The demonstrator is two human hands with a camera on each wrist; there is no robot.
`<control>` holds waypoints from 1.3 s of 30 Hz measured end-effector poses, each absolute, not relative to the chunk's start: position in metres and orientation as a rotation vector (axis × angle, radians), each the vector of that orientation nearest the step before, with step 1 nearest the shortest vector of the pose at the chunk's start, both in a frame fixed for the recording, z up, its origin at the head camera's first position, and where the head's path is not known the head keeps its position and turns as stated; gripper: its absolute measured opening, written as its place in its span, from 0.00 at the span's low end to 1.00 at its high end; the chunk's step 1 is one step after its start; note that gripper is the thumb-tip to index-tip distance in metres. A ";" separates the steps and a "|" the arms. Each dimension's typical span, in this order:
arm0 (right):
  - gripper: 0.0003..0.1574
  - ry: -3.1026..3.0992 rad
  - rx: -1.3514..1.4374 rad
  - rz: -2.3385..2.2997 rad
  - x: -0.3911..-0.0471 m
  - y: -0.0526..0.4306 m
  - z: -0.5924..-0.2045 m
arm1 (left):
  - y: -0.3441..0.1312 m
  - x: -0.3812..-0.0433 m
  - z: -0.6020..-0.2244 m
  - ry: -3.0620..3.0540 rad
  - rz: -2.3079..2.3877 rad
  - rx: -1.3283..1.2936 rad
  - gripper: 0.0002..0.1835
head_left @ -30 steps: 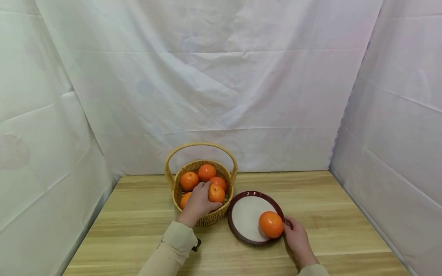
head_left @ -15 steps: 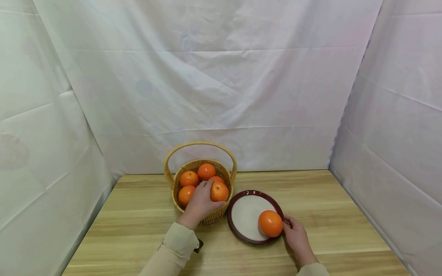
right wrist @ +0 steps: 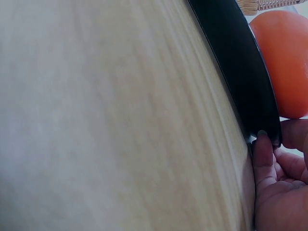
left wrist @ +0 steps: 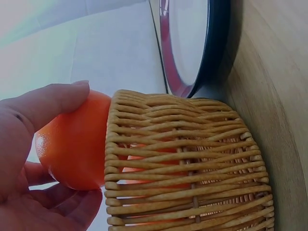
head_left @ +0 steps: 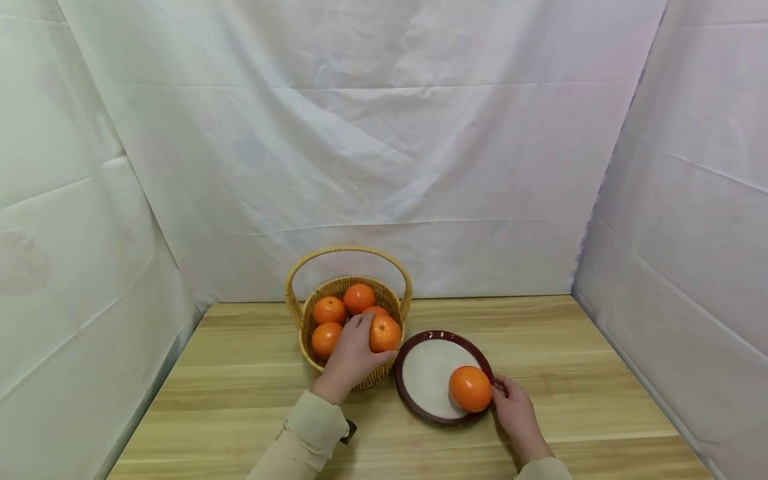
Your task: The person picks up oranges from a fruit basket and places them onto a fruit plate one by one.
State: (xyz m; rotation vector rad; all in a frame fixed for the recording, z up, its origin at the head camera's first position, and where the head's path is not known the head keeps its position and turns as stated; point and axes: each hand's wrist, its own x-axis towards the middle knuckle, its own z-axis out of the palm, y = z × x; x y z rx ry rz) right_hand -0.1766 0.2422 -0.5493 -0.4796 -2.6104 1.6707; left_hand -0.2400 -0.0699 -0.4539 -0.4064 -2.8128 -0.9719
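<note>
My left hand (head_left: 350, 357) grips an orange (head_left: 385, 333) over the right front rim of the wicker basket (head_left: 373, 379). In the left wrist view the thumb (left wrist: 55, 103) lies along one side of this fruit, fingers curl under the other, and its far end overlaps the basket rim. Several more oranges (head_left: 329, 311) sit inside the basket. At the right, a white plate (head_left: 427, 380) with a dark red rim carries a single orange (head_left: 471, 389). My right hand (head_left: 517, 419) pinches that plate's right edge, thumb (right wrist: 263, 156) against the dark outer side.
The basket's arched handle (head_left: 348, 250) rises behind the fruit. Everything stands on a wood-grain table (head_left: 240, 387). White cloth (head_left: 384, 153) hangs behind and on both sides. Basket and plate stand close beside each other.
My left hand has lifted the orange slightly and shifted it right, toward the basket's rim near the plate. An orange at the basket's left now shows more fully. My right hand stays at the plate.
</note>
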 end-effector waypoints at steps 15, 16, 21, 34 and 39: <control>0.29 -2.610 -0.495 1.709 -0.176 0.242 -0.547 | -0.060 -0.229 -0.448 -2.768 -1.069 -0.475 0.44; 0.29 -2.610 -0.496 1.708 -0.176 0.242 -0.547 | -0.060 -0.229 -0.447 -2.774 -1.072 -0.480 0.45; 0.28 -2.603 -0.489 1.703 -0.176 0.243 -0.548 | -0.056 -0.224 -0.446 -2.791 -1.082 -0.497 0.45; 0.29 -2.610 -0.477 1.696 -0.176 0.243 -0.549 | -0.047 -0.216 -0.449 -2.798 -1.036 -0.552 0.45; 0.28 -2.603 -0.478 1.703 -0.176 0.243 -0.548 | -0.045 -0.215 -0.451 -2.793 -1.007 -0.585 0.44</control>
